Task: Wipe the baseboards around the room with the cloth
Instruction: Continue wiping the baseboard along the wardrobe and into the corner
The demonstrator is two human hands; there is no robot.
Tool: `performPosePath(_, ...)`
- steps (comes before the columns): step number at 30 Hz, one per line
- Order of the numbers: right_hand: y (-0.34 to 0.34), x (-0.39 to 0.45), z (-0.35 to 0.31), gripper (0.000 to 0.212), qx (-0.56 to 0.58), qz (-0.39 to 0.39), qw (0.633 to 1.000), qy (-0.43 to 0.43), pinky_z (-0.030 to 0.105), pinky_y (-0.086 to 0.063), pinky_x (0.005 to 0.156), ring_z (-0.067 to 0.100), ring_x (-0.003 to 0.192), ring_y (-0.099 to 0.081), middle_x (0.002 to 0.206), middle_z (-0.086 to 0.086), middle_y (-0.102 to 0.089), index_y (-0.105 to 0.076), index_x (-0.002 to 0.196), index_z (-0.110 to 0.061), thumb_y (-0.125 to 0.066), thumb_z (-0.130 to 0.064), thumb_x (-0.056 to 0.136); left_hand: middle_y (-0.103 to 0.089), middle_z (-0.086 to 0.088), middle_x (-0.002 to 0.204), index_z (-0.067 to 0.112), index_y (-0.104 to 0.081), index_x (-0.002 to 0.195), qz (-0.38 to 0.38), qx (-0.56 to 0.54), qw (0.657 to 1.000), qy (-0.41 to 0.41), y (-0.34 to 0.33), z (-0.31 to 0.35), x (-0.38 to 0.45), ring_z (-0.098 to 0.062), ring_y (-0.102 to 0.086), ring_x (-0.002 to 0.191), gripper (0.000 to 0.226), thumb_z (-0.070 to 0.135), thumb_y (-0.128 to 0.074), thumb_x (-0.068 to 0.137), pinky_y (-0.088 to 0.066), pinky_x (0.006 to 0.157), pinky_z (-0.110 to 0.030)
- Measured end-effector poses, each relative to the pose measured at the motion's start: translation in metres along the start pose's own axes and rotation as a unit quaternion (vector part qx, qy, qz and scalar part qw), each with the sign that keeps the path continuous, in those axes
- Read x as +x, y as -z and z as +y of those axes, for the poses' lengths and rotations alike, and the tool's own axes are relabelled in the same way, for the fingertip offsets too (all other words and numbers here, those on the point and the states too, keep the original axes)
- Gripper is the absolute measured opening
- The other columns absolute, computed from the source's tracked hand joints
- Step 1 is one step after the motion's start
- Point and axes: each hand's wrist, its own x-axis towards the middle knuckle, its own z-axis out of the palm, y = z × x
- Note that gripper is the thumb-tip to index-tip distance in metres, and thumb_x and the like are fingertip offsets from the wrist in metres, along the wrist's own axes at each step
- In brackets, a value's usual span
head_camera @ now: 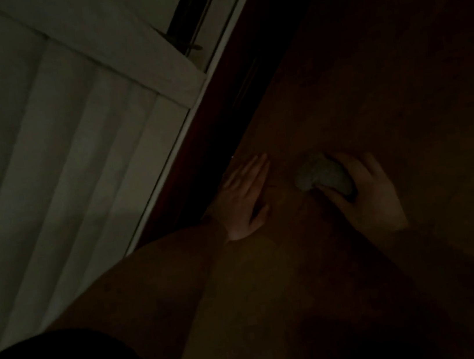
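Right hand (365, 191) gripped the pale crumpled cloth (324, 177) on the dark wooden floor (396, 65). Left hand (244, 199), fingers straight and flat, lay nearer the dark baseboard (214, 158), which ran leftward of the cloth.

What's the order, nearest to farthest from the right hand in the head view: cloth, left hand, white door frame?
1. cloth: bunched, gripped in the right hand on the floor.
2. left hand: flat on the floor, to the left, beside the dark baseboard.
3. white door frame: up and left, beyond the baseboard.

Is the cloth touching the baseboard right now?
Apart. The head view shows the cloth, balled in the right hand, out on the floor, with the left hand lying between it and the baseboard.
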Motion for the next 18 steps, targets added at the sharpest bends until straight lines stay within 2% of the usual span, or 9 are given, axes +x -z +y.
performPosePath(4,-0.015,0.036,-0.005,0.056,-0.009,0.002,1.0,0.003,0.033,-0.045,0.088,0.028,0.109,-0.055,0.122,0.012,-0.054,-0.053,0.134,-0.02,-0.075,-0.031,0.084,0.001,-0.003,0.165,0.007,-0.009,0.158,-0.024,0.008,1.0,0.008,0.003,0.0,0.002,-0.019,0.002,0.153,0.077,0.049,-0.035,0.099,0.003,0.124,-0.036)
performPosePath(7,-0.014,0.036,-0.003,0.057,-0.019,0.0,1.0,0.01,0.039,-0.05,0.082,0.033,0.104,-0.057,0.12,0.014,-0.055,-0.052,0.135,-0.02,-0.073,-0.034,0.083,-0.006,-0.009,0.165,0.005,-0.01,0.157,-0.032,0.011,0.999,0.005,0.005,-0.001,0.003,-0.024,-0.005,0.154,0.077,0.047,-0.037,0.098,-0.005,0.124,-0.04)
performPosePath(13,-0.007,0.039,-0.01,0.057,-0.012,-0.023,1.0,0.011,0.042,-0.054,0.082,0.037,0.101,-0.061,0.117,0.018,-0.056,-0.055,0.135,-0.012,-0.066,-0.036,0.085,-0.022,-0.014,0.161,0.003,-0.025,0.153,0.026,-0.014,1.0,-0.004,0.008,0.003,0.005,-0.025,-0.016,0.152,0.071,0.04,-0.042,0.095,-0.015,0.123,-0.041)
performPosePath(16,-0.006,0.038,-0.011,0.058,-0.003,-0.032,0.999,0.007,0.041,-0.052,0.083,0.035,0.102,-0.06,0.118,0.017,-0.056,-0.055,0.135,-0.01,-0.073,-0.028,0.082,-0.027,-0.016,0.159,-0.001,-0.034,0.15,0.05,-0.016,0.999,-0.008,0.007,0.007,0.005,-0.029,-0.024,0.149,0.068,0.038,-0.042,0.094,-0.019,0.122,-0.044)
performPosePath(18,-0.004,0.04,-0.01,0.058,0.005,-0.029,1.0,0.01,0.037,-0.05,0.086,0.031,0.105,-0.059,0.119,0.014,-0.055,-0.055,0.134,-0.011,-0.075,-0.025,0.081,-0.027,-0.017,0.158,-0.002,-0.036,0.148,0.057,-0.016,0.998,-0.021,0.007,0.008,0.003,-0.028,-0.023,0.15,0.067,0.036,-0.043,0.094,-0.018,0.122,-0.043)
